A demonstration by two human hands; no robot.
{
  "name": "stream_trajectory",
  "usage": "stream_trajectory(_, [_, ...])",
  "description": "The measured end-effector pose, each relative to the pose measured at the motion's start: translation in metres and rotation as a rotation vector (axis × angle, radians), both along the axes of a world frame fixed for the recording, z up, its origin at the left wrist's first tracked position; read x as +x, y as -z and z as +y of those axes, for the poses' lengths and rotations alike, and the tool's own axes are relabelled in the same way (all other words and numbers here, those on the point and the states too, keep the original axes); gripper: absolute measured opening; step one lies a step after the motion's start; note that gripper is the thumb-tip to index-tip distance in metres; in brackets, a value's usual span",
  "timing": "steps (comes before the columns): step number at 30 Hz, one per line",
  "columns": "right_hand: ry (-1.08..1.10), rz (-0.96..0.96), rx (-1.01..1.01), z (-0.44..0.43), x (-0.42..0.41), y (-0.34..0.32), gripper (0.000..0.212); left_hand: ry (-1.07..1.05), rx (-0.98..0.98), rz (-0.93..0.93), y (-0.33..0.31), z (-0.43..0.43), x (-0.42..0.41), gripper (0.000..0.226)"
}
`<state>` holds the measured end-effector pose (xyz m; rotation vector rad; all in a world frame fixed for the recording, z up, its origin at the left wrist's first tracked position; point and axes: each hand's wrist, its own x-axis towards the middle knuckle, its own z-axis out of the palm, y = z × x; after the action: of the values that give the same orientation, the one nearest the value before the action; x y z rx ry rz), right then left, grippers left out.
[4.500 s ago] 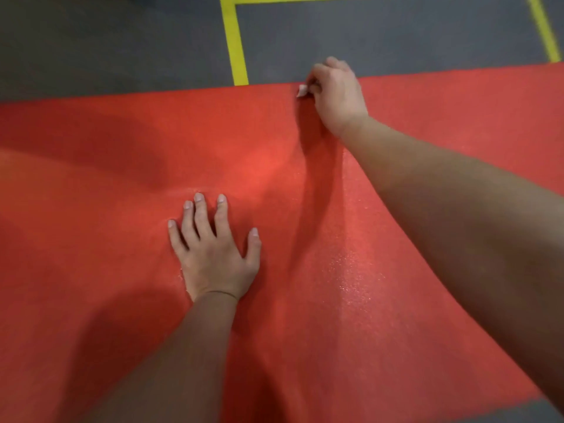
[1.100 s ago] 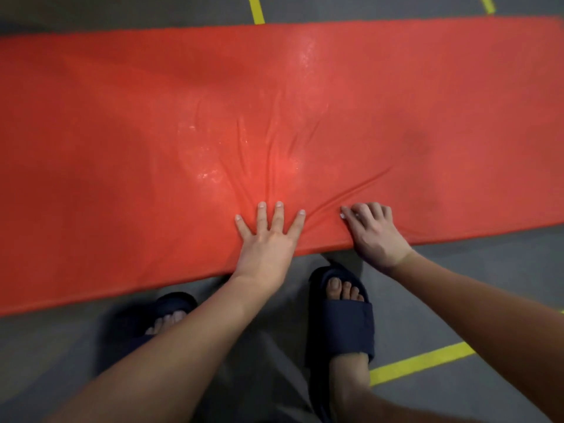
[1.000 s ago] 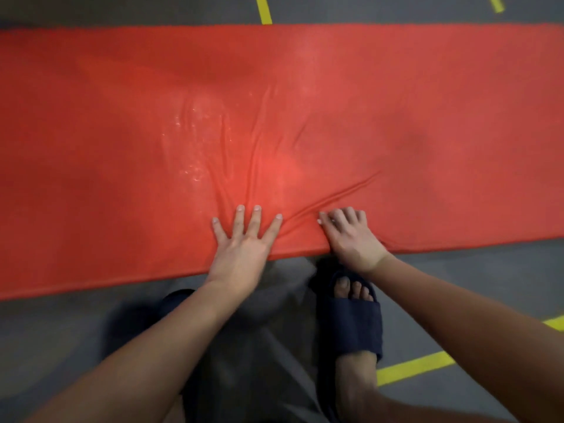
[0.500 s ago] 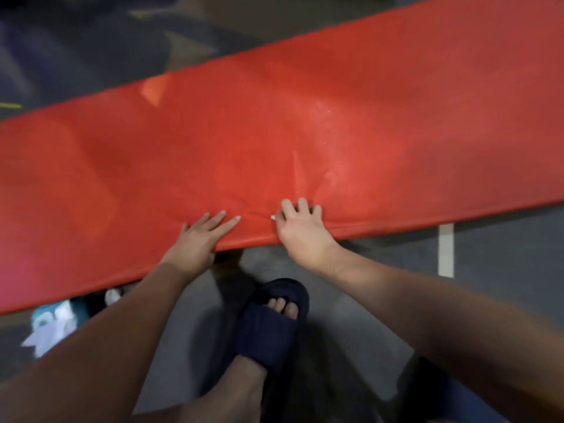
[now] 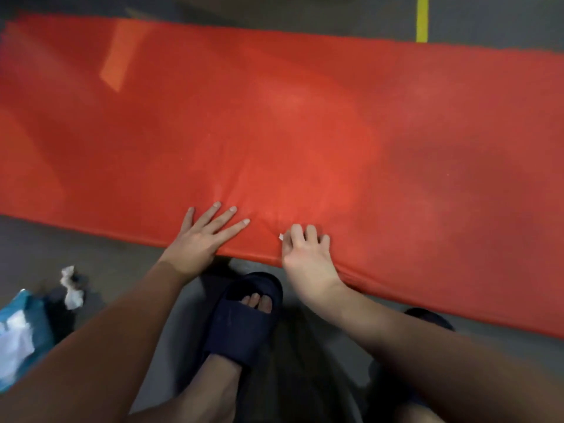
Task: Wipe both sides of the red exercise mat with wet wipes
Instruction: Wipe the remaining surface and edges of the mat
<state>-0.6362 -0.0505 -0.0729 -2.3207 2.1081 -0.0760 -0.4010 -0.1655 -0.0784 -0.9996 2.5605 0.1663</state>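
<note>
Red exercise mat [image 5: 305, 132] spread flat across the grey floor [image 5: 91, 257], long sides running left to right, filling most of the view. Left hand [image 5: 204, 239] open and palm down on the mat's near edge, fingers straight and fanned, heel of the palm just over the edge. Right hand [image 5: 305, 257] just beside it on the same near edge, fingers curled and gripping a wet wipe [image 5: 280, 236] against the mat, only a small white corner peeping out by the index finger. Faint creases in the mat between and ahead of the two hands. Pale oblong patch [image 5: 122, 56] near the mat's far left corner. Dark slide sandal [image 5: 244, 319] on a foot on the floor beneath the hands, toes close to the mat's near edge. Crumpled white wipe [image 5: 71, 291] on the floor towards the near left, with a blue and white pack [image 5: 21, 331] beside it, blurred. Yellow line [image 5: 422, 19] on the floor beyond the mat's far edge, towards the right.
</note>
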Motion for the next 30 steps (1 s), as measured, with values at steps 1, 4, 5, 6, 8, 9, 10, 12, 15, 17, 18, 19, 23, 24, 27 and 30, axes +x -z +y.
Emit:
stream_trajectory(1, [-0.007,-0.01,0.029,0.004,0.004,0.004,0.027,0.013,0.015,-0.005,0.002,-0.001,0.004,0.137])
stream_trajectory(4, [-0.031,-0.003,0.069,0.007,0.005,0.013,0.03,0.0,0.055,0.001,0.004,0.001,0.006,0.136])
stream_trajectory(5, [-0.034,-0.007,0.065,0.007,0.004,0.014,0.033,-0.024,0.065,0.008,0.003,0.003,0.004,0.134])
stream_trajectory(6, [-0.036,-0.023,0.047,0.006,0.002,0.016,0.039,-0.056,0.073,0.018,0.003,0.006,0.002,0.131])
stream_trajectory(8, [-0.051,-0.056,0.031,0.006,-0.003,0.018,0.041,-0.117,0.096,0.03,0.0,0.013,-0.003,0.122])
stream_trajectory(9, [-0.063,-0.053,0.03,0.007,-0.008,0.02,0.035,-0.133,0.099,0.041,-0.002,0.016,-0.007,0.118])
stream_trajectory(10, [-0.081,-0.04,0.019,0.007,-0.014,0.022,0.032,-0.141,0.098,0.047,-0.004,0.018,-0.011,0.115])
stream_trajectory(12, [-0.13,-0.027,-0.002,0.009,-0.028,0.025,0.039,-0.163,0.116,0.035,-0.007,0.024,-0.023,0.113])
stream_trajectory(15, [-0.137,-0.016,-0.033,0.013,-0.042,0.022,0.044,-0.158,0.129,0.022,-0.004,0.027,-0.036,0.117])
stream_trajectory(17, [-0.086,-0.039,0.002,0.012,-0.04,0.02,0.047,-0.137,0.158,0.007,0.0,0.023,-0.036,0.12])
stream_trajectory(18, [-0.068,-0.044,0.031,0.01,-0.038,0.021,0.051,-0.127,0.168,0.008,0.002,0.021,-0.035,0.121])
stream_trajectory(19, [-0.05,-0.042,0.074,0.01,-0.037,0.023,0.057,-0.116,0.174,0.01,0.003,0.02,-0.033,0.122])
stream_trajectory(23, [0.003,-0.184,0.189,0.018,-0.043,0.027,0.086,-0.128,0.205,0.03,0.008,0.021,-0.03,0.119])
stream_trajectory(24, [0.031,-0.291,0.19,0.018,-0.048,0.028,0.08,-0.141,0.245,0.054,0.007,0.019,-0.03,0.113])
stream_trajectory(27, [0.021,-0.597,0.131,0.009,-0.072,0.034,0.05,-0.244,0.394,0.183,0.002,0.015,-0.03,0.086])
stream_trajectory(30, [-0.051,-0.697,0.069,0.01,-0.082,0.038,0.021,-0.391,0.311,0.368,-0.001,0.02,-0.042,0.07])
